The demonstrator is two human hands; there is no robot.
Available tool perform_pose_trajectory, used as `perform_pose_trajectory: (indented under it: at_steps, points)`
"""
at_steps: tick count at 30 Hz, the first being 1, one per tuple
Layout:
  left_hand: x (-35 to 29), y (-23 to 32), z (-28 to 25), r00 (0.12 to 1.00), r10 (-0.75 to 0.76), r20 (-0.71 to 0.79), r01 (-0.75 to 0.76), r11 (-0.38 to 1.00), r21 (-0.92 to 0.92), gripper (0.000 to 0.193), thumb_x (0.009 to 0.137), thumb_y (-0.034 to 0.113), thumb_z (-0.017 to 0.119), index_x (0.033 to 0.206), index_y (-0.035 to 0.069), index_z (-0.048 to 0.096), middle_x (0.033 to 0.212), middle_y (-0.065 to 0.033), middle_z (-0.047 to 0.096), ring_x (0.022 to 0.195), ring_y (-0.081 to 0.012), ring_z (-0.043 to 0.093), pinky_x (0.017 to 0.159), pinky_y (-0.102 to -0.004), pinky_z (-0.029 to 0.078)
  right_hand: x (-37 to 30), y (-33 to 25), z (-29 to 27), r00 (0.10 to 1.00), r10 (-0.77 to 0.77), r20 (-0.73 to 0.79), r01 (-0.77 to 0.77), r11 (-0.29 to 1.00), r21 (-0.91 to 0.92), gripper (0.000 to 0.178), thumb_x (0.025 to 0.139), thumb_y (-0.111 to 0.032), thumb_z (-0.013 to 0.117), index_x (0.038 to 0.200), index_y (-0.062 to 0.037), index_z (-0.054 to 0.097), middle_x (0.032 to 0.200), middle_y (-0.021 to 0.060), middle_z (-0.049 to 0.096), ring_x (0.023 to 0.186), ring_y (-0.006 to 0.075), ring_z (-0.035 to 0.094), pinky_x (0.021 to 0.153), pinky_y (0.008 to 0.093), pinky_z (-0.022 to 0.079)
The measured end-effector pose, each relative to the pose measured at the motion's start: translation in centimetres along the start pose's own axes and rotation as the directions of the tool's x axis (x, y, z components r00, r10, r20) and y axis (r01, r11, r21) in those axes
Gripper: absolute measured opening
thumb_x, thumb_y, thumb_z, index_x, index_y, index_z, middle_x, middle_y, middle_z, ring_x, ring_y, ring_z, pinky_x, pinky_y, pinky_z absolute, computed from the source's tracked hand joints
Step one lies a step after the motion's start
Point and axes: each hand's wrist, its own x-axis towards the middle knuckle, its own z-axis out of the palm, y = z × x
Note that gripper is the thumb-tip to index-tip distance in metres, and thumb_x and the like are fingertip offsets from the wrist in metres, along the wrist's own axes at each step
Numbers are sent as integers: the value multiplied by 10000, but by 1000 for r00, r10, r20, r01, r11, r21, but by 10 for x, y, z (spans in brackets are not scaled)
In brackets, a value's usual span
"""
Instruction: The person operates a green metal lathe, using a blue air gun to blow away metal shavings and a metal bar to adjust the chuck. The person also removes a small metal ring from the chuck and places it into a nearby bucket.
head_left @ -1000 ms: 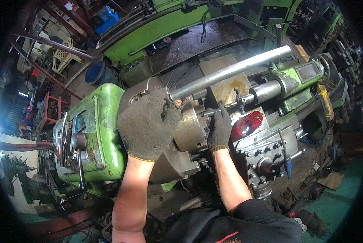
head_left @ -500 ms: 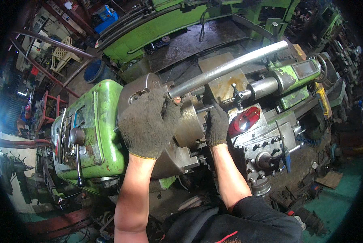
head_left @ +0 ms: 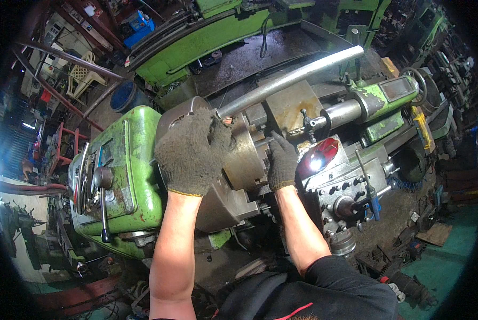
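Observation:
A green lathe's big steel chuck (head_left: 177, 114) is in front of me, with a round metal workpiece (head_left: 243, 154) at its face. My left hand (head_left: 190, 154), in a dark knitted glove, is closed over the near end of a long metal pipe (head_left: 292, 80), against the chuck. A bare fingertip shows through the glove; the rest of the grip is hidden. My right hand (head_left: 284, 162), also gloved, is at the workpiece's right face, its fingers closed at a thin metal rod (head_left: 262, 142) that points into the workpiece.
The green headstock (head_left: 143, 170) with its lever (head_left: 103, 213) stands left. To the right are a lit red lamp (head_left: 323, 156), the tool post and carriage (head_left: 345, 205), and the green tailstock (head_left: 385, 98). A blue barrel (head_left: 126, 96) and a plastic chair (head_left: 84, 80) are at far left.
The pipe's far end has shifted left and slightly up. My left hand has moved slightly left and up with it; my right hand has shifted slightly left beside the workpiece.

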Motion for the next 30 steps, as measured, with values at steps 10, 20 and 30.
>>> perform_pose_trajectory:
  at_steps: [10, 20, 30]
  points:
    - [2, -3, 2, 1000, 12, -19, -12, 1000, -9, 315, 1053, 444, 731, 1005, 133, 738, 839, -132, 714, 751, -368, 721, 664, -510, 531, 0, 2, 2, 998, -52, -19, 51, 996, -69, 415, 1034, -170, 682, 1362, 71, 764, 1189, 159, 834, 1031, 192, 743, 946, 341, 570]
    - [2, 0, 0, 1000, -1, 25, 0, 1000, 25, 307, 1052, 440, 726, 1027, 135, 744, 879, -148, 725, 780, -390, 719, 678, -515, 533, -5, -6, 3, 996, -85, -17, 83, 993, -83, 414, 1018, -168, 692, 1337, 83, 773, 1217, 206, 830, 1106, 242, 759, 996, 375, 567]
    - [27, -61, 39, 992, -107, 66, 126, 843, -523, 372, 1081, 424, 645, 1171, 96, 796, 1025, -206, 745, 1029, -415, 709, 979, -525, 528, 11, 35, -6, 959, -285, -6, 279, 941, -193, 447, 1042, -223, 668, 1365, 80, 729, 1234, 150, 775, 1068, 209, 710, 967, 338, 551]
